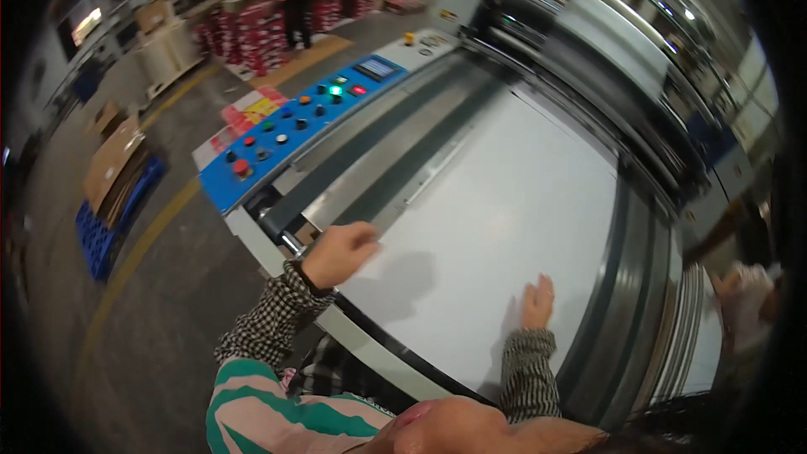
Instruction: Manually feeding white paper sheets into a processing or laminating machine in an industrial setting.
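Fingers curl on the left hand (340, 256), closure unclear; the right hand (538, 306), fingers extended, seemingly steadies the white sheet (504, 210).

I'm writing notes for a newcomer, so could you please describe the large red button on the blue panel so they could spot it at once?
Find the big machine bearing the white sheet, then the blue control panel along its left side. At the panel's near end sits a round red button, bigger than its neighbours, including the smaller red one just beyond it.
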Motion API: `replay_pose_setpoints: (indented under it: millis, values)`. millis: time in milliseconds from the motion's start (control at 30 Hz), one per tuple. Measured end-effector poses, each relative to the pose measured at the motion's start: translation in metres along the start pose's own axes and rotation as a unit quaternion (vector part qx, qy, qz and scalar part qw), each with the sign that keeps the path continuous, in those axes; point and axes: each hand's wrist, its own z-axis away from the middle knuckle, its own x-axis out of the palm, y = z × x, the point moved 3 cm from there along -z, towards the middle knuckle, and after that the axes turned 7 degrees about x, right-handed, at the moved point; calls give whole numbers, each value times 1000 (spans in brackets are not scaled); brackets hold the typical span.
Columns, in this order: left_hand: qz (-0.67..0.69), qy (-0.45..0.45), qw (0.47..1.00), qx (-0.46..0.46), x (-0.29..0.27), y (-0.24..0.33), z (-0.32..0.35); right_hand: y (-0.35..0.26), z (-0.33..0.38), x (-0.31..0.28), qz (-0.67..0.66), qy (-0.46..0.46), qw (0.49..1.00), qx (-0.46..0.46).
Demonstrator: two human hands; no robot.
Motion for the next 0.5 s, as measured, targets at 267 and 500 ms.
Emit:
replay_pose_setpoints:
  millis: [267, 500]
  values:
    - [490, -217, 656, 532, -12, 210, -3, 137, 24, -285, 416, 239, 866, 142]
    - [558, -240, 586, 537, 20, 208, 19, 239, 200, -496, 503, 147, 608, 596]
